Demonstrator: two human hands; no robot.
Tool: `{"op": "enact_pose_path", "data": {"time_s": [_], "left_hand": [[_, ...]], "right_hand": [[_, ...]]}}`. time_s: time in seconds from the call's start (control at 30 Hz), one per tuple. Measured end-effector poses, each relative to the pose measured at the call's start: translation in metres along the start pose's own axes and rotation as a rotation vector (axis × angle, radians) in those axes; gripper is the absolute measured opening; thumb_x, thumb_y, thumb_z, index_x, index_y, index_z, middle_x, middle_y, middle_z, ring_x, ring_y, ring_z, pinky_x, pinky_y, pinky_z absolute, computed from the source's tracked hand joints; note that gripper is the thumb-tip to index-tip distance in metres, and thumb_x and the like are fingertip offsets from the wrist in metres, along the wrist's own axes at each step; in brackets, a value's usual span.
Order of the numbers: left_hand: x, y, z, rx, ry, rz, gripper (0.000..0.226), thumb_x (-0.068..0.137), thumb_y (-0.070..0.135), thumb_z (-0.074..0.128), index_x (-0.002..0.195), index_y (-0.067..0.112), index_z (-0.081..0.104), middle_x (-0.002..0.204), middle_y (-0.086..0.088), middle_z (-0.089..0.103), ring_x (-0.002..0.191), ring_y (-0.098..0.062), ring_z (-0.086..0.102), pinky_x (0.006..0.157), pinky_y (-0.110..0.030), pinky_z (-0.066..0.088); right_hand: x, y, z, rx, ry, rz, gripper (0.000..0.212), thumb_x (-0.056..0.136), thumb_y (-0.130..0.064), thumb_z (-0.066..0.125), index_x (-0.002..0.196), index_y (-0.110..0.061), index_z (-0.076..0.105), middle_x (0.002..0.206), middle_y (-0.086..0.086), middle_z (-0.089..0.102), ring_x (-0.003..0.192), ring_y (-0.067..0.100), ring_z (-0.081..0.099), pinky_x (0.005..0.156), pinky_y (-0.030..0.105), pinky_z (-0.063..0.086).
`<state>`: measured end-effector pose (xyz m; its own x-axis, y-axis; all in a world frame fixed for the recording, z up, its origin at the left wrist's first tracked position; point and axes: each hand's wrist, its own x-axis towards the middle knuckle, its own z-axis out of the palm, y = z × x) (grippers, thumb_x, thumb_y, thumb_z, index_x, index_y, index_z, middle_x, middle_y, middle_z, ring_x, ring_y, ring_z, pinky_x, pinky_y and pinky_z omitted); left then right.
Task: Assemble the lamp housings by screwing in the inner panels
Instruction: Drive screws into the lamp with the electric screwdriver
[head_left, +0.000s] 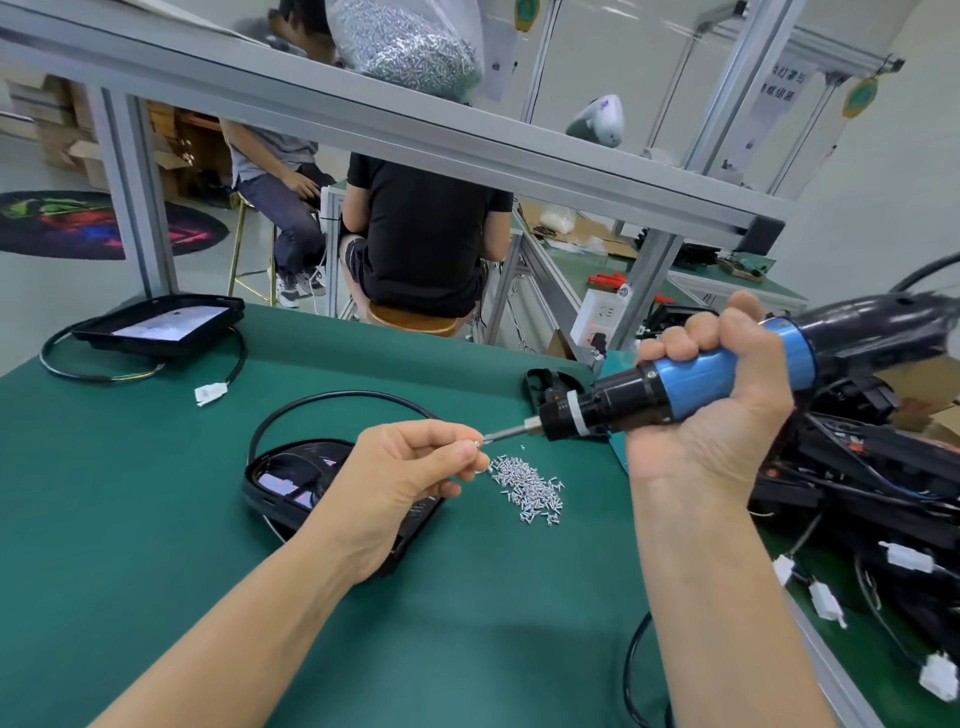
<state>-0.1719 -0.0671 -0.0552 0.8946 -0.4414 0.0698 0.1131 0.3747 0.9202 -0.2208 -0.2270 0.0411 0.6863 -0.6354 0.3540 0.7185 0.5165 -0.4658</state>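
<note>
My right hand (722, 395) grips a blue and black electric screwdriver (691, 387), held level with its bit pointing left. My left hand (410, 478) pinches a small silver screw (477, 444) right at the bit's tip. Under my left wrist a black lamp housing (291, 480) lies on the green mat (156, 519), its black cable looping behind it. A pile of loose silver screws (530, 486) sits on the mat just right of the housing.
Another black housing (166, 325) with a cable and white connector (210, 393) lies at the far left. A heap of black housings with wires and white plugs (878, 483) fills the right side. Two people sit beyond the bench. A bag of screws (410, 47) rests on the shelf above.
</note>
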Motion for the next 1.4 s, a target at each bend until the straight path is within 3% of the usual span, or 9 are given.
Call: {"op": "enact_pose_path", "data": {"time_s": [0.13,0.43,0.53,0.7,0.93,1.07,1.4], "left_hand": [[-0.002,0.000,0.000,-0.005,0.003,0.009,0.010,0.066,0.015,0.069,0.070,0.013,0.077,0.071,-0.008,0.072,0.062,-0.009,0.062,0.057,-0.017,0.051],[-0.004,0.000,-0.001,-0.039,0.013,0.033,0.009,0.065,0.014,0.069,0.069,0.011,0.077,0.069,-0.008,0.071,0.059,-0.010,0.061,0.059,-0.018,0.052],[-0.004,0.000,-0.001,0.050,0.067,0.117,0.011,0.076,0.002,0.068,0.073,0.010,0.074,0.066,-0.006,0.071,0.057,-0.007,0.061,0.057,-0.014,0.050],[-0.002,0.003,-0.011,0.140,0.161,0.169,0.018,0.081,-0.008,0.065,0.078,0.008,0.072,0.065,-0.005,0.072,0.058,-0.006,0.062,0.061,-0.014,0.051],[0.002,0.000,-0.014,0.037,0.207,0.149,0.014,0.082,-0.007,0.063,0.081,0.005,0.071,0.066,-0.006,0.071,0.059,-0.010,0.063,0.062,-0.016,0.053],[0.005,0.003,-0.019,0.063,0.198,0.168,0.016,0.082,-0.004,0.064,0.078,0.008,0.073,0.066,-0.007,0.071,0.059,-0.011,0.063,0.061,-0.017,0.053],[0.010,0.016,-0.032,0.075,0.056,0.157,0.009,0.065,0.012,0.071,0.072,0.011,0.077,0.067,-0.011,0.072,0.057,-0.013,0.063,0.059,-0.018,0.053]], "right_hand": [[-0.002,0.005,0.001,-0.018,-0.030,0.001,0.018,0.077,-0.007,0.053,0.090,-0.019,0.054,0.058,-0.008,0.048,0.048,0.006,0.046,0.054,0.020,0.044],[-0.002,0.009,0.002,-0.047,-0.031,-0.034,0.021,0.072,-0.009,0.054,0.090,-0.019,0.054,0.056,-0.007,0.047,0.047,0.007,0.045,0.053,0.021,0.044],[-0.003,0.015,0.001,-0.050,-0.026,-0.047,0.022,0.071,-0.009,0.054,0.091,-0.019,0.053,0.056,-0.007,0.047,0.048,0.008,0.046,0.055,0.021,0.044],[-0.009,0.023,-0.013,-0.101,-0.067,0.051,0.027,0.083,-0.008,0.055,0.105,-0.024,0.052,0.068,-0.006,0.052,0.068,0.012,0.052,0.076,0.025,0.043],[-0.010,0.036,-0.012,-0.002,0.014,0.071,0.028,0.088,-0.001,0.050,0.102,-0.025,0.053,0.067,-0.007,0.053,0.060,0.009,0.053,0.069,0.023,0.047],[-0.009,0.041,-0.009,0.020,0.015,0.078,0.032,0.079,-0.002,0.056,0.102,-0.025,0.055,0.067,-0.006,0.054,0.060,0.008,0.053,0.068,0.022,0.050],[-0.004,0.046,-0.014,0.102,0.024,0.105,0.026,0.085,-0.004,0.055,0.101,-0.025,0.057,0.067,-0.007,0.055,0.061,0.009,0.053,0.073,0.024,0.048]]}}
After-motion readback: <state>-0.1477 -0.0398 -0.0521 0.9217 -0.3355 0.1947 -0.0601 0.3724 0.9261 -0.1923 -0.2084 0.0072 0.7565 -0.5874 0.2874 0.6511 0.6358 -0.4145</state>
